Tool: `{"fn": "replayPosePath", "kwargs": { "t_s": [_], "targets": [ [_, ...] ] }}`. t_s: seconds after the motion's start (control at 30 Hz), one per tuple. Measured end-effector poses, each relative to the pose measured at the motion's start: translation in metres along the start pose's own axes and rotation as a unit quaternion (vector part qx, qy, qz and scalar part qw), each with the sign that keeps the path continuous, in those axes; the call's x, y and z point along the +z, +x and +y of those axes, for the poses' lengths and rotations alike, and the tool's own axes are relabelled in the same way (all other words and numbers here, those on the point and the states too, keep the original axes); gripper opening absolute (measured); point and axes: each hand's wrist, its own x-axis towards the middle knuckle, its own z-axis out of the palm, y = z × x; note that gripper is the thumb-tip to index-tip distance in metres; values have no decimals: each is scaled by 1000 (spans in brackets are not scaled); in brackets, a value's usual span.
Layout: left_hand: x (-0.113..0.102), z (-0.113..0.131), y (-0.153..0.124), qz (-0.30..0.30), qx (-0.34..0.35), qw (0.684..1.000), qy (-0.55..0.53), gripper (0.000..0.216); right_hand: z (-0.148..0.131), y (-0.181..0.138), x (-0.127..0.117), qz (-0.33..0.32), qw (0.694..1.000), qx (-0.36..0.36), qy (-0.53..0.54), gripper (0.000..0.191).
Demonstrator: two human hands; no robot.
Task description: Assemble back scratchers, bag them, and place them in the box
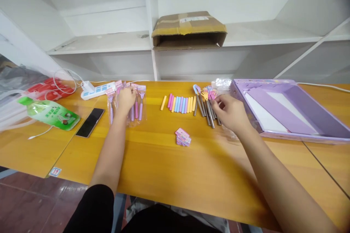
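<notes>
My left hand (125, 100) rests with curled fingers on a row of clear packets (138, 106), each holding a small pastel back scratcher. My right hand (229, 111) reaches into a bunch of loose scratchers (205, 102) with metal rods and coloured claw heads, its fingers pinching around the rods near a pink head. Between the hands lies a row of pastel handle sleeves (180, 104). A small stack of pink paper tags (183, 137) sits nearer to me on the wooden table (164, 167).
A purple tray box (290, 111) stands at the right. A phone (90, 122), a white power strip (97, 90), a green pouch (50, 113) and red items (47, 88) lie at the left. A cardboard box (188, 29) sits on the white shelves behind.
</notes>
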Motion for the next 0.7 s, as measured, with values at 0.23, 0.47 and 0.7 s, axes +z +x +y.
{"fn": "replayPosePath", "kwargs": {
  "t_s": [0.23,0.47,0.7],
  "targets": [
    [37,15,-12,-38,-2,991,125,66,-16,-64,-5,-56,998,-1,38,23],
    [39,18,-8,-54,-14,995,88,52,2,-90,2,-59,987,-119,89,32],
    [50,27,-8,-50,-9,999,11,69,2,-93,2,-23,984,-155,87,29]
  ]
}}
